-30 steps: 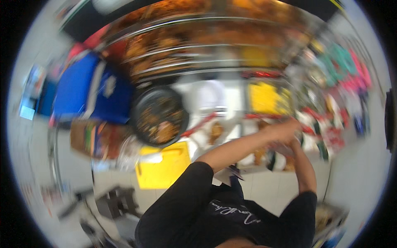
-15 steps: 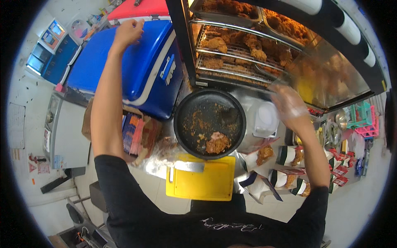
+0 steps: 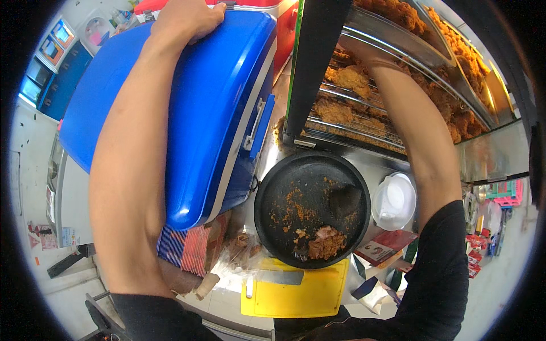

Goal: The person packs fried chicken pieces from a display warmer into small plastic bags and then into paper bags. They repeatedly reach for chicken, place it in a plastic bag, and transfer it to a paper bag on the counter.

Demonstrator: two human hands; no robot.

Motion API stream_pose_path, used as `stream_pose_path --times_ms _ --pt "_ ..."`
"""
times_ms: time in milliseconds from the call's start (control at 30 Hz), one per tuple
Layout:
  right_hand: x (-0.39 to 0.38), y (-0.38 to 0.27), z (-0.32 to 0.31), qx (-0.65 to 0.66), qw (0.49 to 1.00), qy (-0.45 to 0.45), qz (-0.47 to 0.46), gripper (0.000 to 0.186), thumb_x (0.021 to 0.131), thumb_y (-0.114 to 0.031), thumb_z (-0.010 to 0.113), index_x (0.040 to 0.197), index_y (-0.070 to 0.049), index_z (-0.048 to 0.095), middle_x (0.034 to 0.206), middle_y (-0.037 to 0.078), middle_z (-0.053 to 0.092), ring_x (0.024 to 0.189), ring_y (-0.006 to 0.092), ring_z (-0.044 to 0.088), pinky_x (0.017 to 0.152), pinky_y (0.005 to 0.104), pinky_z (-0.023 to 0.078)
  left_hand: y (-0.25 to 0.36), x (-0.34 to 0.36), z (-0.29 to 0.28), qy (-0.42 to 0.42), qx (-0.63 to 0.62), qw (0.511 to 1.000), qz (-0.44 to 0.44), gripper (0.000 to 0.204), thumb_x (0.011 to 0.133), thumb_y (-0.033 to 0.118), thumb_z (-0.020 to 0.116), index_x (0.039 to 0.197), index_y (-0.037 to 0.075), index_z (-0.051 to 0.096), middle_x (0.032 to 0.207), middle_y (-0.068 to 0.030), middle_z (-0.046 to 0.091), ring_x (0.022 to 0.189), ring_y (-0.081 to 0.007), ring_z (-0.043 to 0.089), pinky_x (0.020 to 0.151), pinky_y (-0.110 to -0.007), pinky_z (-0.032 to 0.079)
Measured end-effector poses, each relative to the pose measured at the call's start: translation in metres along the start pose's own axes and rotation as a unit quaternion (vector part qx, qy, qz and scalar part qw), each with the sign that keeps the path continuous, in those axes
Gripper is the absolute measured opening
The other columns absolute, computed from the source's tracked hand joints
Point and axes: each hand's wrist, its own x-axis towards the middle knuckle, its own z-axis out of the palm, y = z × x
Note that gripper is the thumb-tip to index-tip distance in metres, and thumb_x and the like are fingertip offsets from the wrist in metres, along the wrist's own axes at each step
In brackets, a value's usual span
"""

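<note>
My left hand rests on the far part of a blue cooler's lid, with a finger stretched to the right and the other fingers partly hidden. My right arm reaches through the open side of a glass food warmer, and my right hand is among fried chicken pieces on a wire rack. A metal rail and shadow hide its fingers. In front of the warmer sits a black round pan with crumbs and a partly breaded, pinkish piece of chicken.
A yellow cutting board lies at the pan's near side, with a wide metal blade on it. A white round container stands right of the pan. Paper food boxes are at the lower right. A red cooler stands behind the blue one.
My right hand has moved from the warmer's front into its rack. My left hand has come down onto the far part of the cooler lid. The view has moved closer and turned.
</note>
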Motion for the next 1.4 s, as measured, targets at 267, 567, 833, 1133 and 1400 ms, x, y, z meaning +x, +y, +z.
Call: stream_pose_path --times_ms 267,567,833,1133,1400 --pt "-0.004 -0.004 0.005 -0.004 0.998 0.056 -0.012 0.042 0.095 -0.034 0.047 0.121 -0.005 0.064 0.118 0.010 0.070 0.108 0.0339 0.066 0.094 0.0515 0.051 0.033 -0.037 -0.033 0.002 -0.035 0.997 -0.065 0.054 0.088 0.043 0.064 0.092 -0.010 0.070 0.088 -0.0297 0.070 0.082 -0.0363 0.071 0.078 -0.042 0.056" --pt "-0.186 0.000 0.076 0.764 0.620 0.171 -0.058 0.034 0.091 -0.020 0.072 0.119 -0.003 0.063 0.109 0.009 0.070 0.090 0.0188 0.066 0.074 0.0335 0.054 -0.027 0.016 -0.007 0.023 0.085 0.996 0.004 0.061 0.089 0.058 0.059 0.094 -0.001 0.074 0.094 -0.0234 0.072 0.093 -0.0346 0.071 0.085 -0.044 0.052" --pt "-0.223 -0.042 0.097 0.417 0.818 0.088 -0.386 0.030 0.092 -0.019 0.065 0.116 -0.002 0.062 0.097 0.019 0.068 0.091 0.0354 0.066 0.080 0.0436 0.054 0.029 -0.025 -0.031 0.025 0.084 0.996 -0.027 0.057 0.091 0.049 0.057 0.113 -0.002 0.068 0.116 -0.0256 0.066 0.111 -0.0378 0.063 0.097 -0.044 0.048" --pt "0.002 0.002 0.000 0.065 0.997 0.014 -0.044 0.030 0.090 -0.031 0.054 0.098 -0.006 0.067 0.102 0.018 0.069 0.095 0.0349 0.066 0.087 0.0479 0.051 0.030 -0.020 -0.003 0.054 -0.025 0.985 0.165 0.054 0.092 0.048 0.061 0.113 -0.001 0.067 0.111 -0.0247 0.069 0.107 -0.0362 0.066 0.094 -0.044 0.050" --pt "-0.002 -0.002 0.029 0.167 0.970 0.167 -0.052 0.033 0.088 -0.035 0.060 0.100 -0.005 0.066 0.099 0.019 0.068 0.095 0.0351 0.064 0.086 0.0472 0.051 0.028 -0.038 0.003 -0.039 -0.128 0.972 0.193 0.066 0.100 0.048 0.048 0.138 -0.005 0.051 0.140 -0.0287 0.051 0.133 -0.0390 0.048 0.113 -0.043 0.036"
